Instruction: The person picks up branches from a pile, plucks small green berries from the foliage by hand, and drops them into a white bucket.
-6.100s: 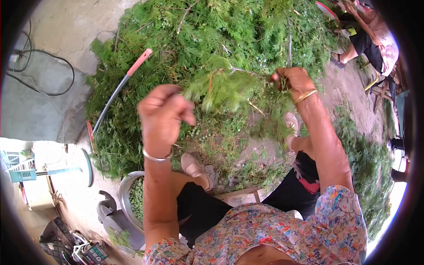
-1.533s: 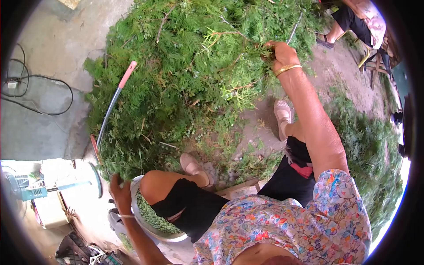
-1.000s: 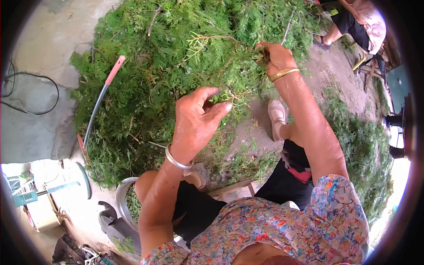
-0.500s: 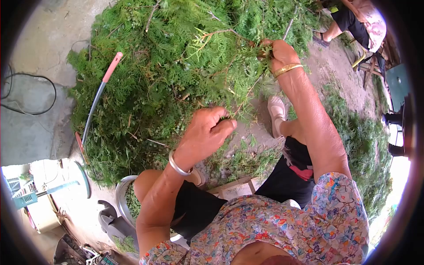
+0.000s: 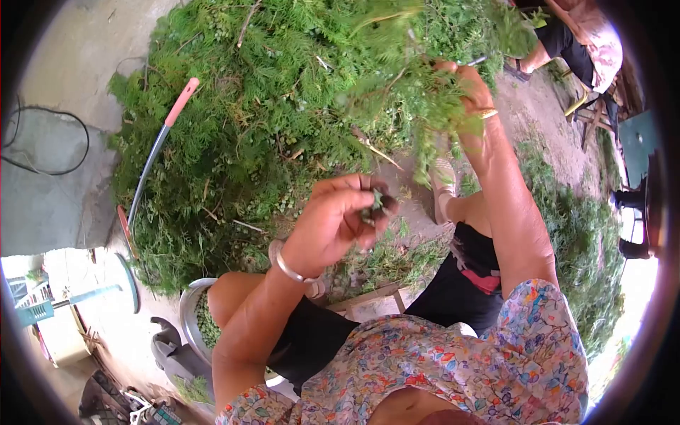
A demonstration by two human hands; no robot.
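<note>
My left hand (image 5: 329, 223), with a silver bangle at its wrist, is curled in front of my knees. Small green pieces (image 5: 377, 205), like cones or sprig tips, show between its thumb and fingers. My right hand (image 5: 469, 88), wearing a gold bangle, is closed around a leafy conifer branch (image 5: 439, 106). That branch is blurred by motion and hangs over the near side of a large heap of cut conifer branches (image 5: 283, 92). By my left knee stands a metal basin (image 5: 188, 312) holding many small green cones (image 5: 206, 322).
A curved metal tool with a pink handle (image 5: 183, 100) leans on the heap's left side. A black cable (image 5: 86, 142) lies on the concrete. Another person (image 5: 591, 35) sits at upper right. More cut greenery (image 5: 567, 219) covers the ground at right.
My left hand has come away from the branch, turned, and now shows small green pieces in its fingers. My right hand has moved slightly right, swinging the branch with it.
</note>
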